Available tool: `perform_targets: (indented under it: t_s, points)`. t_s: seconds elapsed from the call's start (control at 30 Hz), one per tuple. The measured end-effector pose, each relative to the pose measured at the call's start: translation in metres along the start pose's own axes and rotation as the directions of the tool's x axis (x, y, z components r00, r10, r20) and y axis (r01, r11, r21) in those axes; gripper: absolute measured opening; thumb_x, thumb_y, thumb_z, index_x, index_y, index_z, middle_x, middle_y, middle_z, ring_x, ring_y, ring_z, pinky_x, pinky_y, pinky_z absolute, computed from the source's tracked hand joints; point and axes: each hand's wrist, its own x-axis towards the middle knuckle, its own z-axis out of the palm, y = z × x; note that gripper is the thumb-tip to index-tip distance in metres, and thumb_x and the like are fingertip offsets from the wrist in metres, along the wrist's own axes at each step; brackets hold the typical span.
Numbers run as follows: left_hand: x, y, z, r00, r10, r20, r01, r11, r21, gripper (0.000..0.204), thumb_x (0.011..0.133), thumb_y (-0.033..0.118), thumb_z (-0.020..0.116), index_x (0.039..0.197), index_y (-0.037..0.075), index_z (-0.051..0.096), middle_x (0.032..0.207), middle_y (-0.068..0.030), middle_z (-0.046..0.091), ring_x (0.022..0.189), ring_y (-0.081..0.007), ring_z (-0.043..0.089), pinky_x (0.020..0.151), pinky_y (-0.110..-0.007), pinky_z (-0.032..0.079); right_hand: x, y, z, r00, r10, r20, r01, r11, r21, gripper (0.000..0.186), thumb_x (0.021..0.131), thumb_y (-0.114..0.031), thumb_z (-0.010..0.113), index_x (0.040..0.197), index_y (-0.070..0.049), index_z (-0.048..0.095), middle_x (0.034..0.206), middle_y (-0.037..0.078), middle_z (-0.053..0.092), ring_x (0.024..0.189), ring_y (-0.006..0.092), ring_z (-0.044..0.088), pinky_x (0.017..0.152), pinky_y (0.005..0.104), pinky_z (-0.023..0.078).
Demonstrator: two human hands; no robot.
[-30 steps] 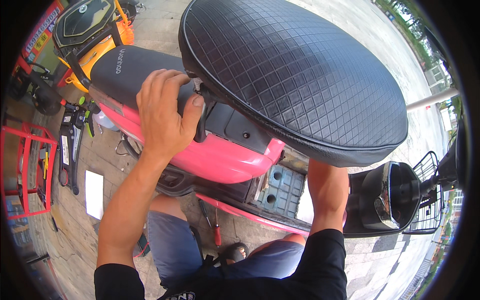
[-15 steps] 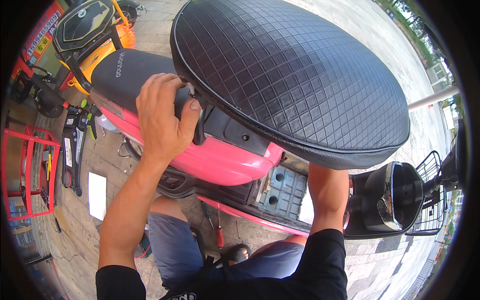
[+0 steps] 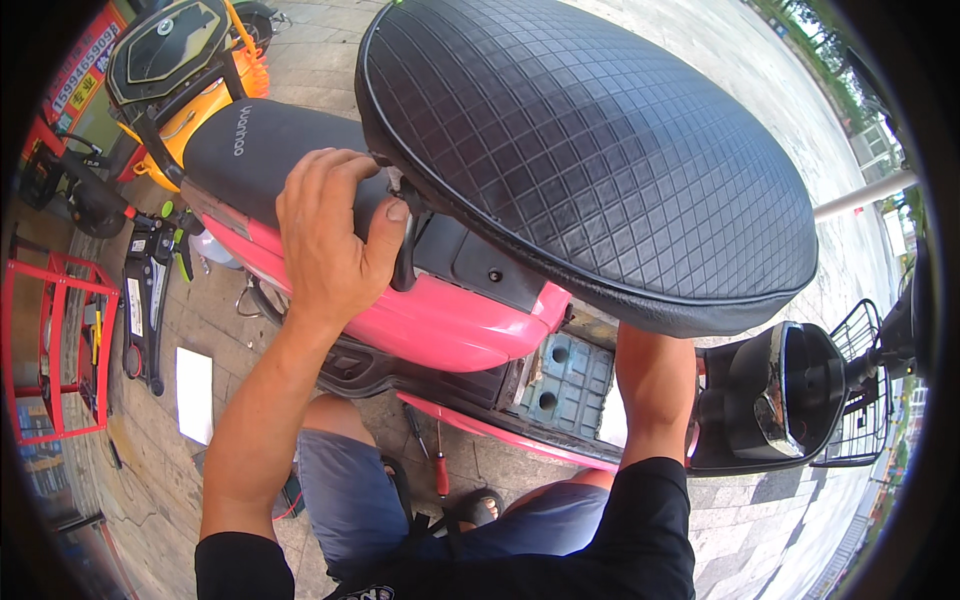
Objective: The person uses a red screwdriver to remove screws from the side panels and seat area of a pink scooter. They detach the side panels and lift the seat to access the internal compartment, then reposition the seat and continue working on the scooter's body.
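Observation:
A black quilted scooter seat [image 3: 600, 150] sits raised and tilted over the body of a pink scooter [image 3: 440, 330]. My left hand [image 3: 335, 225] is closed around a black curved grab rail [image 3: 405, 255] at the seat's rear end, thumb toward me. Its fingertips are partly hidden. From the right, my right forearm [image 3: 655, 385] reaches under the seat's front end, which covers the hand, so its fingers do not show. Below the seat lies a grey-blue ribbed panel [image 3: 565, 385] with round holes, in the scooter's footwell.
Behind the seat is a black rear cushion [image 3: 270, 150]. A red-handled screwdriver [image 3: 441, 475] lies by my feet. On the left are a white sheet [image 3: 195, 395], a black floor jack [image 3: 150, 300] and a red rack [image 3: 65, 350]. A yellow scooter [image 3: 185, 130] stands behind; a basket [image 3: 860, 400] is at right.
The seat's rear end has shifted slightly to the right, and my left hand has moved a little the same way with its grip kept. My right forearm is nearly unchanged.

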Motion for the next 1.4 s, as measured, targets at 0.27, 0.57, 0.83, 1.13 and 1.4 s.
perform_targets:
  t_s: [0.27, 0.57, 0.83, 1.13, 1.4]
  points:
    - [0.0, 0.0, 0.0, 1.0, -0.014, 0.003, 0.015, 1.0, -0.008, 0.036, 0.088, 0.032, 0.067, 0.109, 0.004, 0.061, 0.112, -0.0128, 0.063, 0.113, -0.036, 0.056, 0.098, -0.045, 0.039, 0.012, -0.003, 0.008, 1.0, -0.022, 0.002, 0.022, 1.0, -0.009, 0.043, 0.087, -0.021, 0.072, 0.127, -0.007, 0.063, 0.123, 0.012, 0.065, 0.109, 0.0237, 0.06, 0.095, 0.0369, 0.048]
    - [0.001, 0.0, 0.001, 0.999, 0.0, -0.046, -0.002, 0.999, -0.041, 0.036, 0.086, 0.031, 0.071, 0.108, 0.004, 0.062, 0.112, -0.0125, 0.063, 0.113, -0.0355, 0.056, 0.096, -0.045, 0.04, 0.084, -0.007, 0.04, 0.991, -0.123, 0.053, 0.128, 0.987, -0.094, 0.043, 0.087, -0.022, 0.072, 0.127, -0.008, 0.064, 0.124, 0.011, 0.065, 0.11, 0.0245, 0.06, 0.096, 0.0377, 0.048]
    - [-0.001, -0.004, 0.002, 0.998, 0.003, -0.056, -0.008, 0.997, -0.079, 0.035, 0.083, 0.031, 0.074, 0.105, 0.005, 0.064, 0.111, -0.012, 0.064, 0.112, -0.035, 0.056, 0.095, -0.044, 0.04, 0.155, 0.008, 0.084, 0.975, -0.182, 0.128, 0.201, 0.967, -0.155, 0.043, 0.087, -0.022, 0.072, 0.127, -0.008, 0.064, 0.125, 0.011, 0.065, 0.111, 0.0252, 0.06, 0.097, 0.0384, 0.048]
    - [-0.003, -0.01, 0.005, 0.997, 0.017, -0.077, -0.03, 0.984, -0.173, 0.032, 0.081, 0.028, 0.075, 0.103, 0.006, 0.065, 0.108, -0.0099, 0.065, 0.112, -0.0355, 0.056, 0.096, -0.044, 0.04, 0.138, 0.012, 0.082, 0.976, -0.181, 0.119, 0.205, 0.95, -0.235, 0.043, 0.086, -0.022, 0.073, 0.126, -0.008, 0.064, 0.126, 0.011, 0.064, 0.112, 0.0259, 0.06, 0.097, 0.0392, 0.048]
    - [-0.001, -0.013, 0.005, 0.991, 0.095, -0.096, -0.115, 0.963, -0.243, 0.034, 0.081, 0.026, 0.076, 0.106, 0.006, 0.065, 0.109, -0.0098, 0.066, 0.113, -0.036, 0.056, 0.098, -0.044, 0.04, 0.149, 0.02, 0.09, 0.958, -0.201, 0.205, 0.257, 0.918, -0.301, 0.043, 0.086, -0.023, 0.073, 0.126, -0.009, 0.065, 0.127, 0.011, 0.064, 0.113, 0.0266, 0.06, 0.098, 0.0398, 0.048]
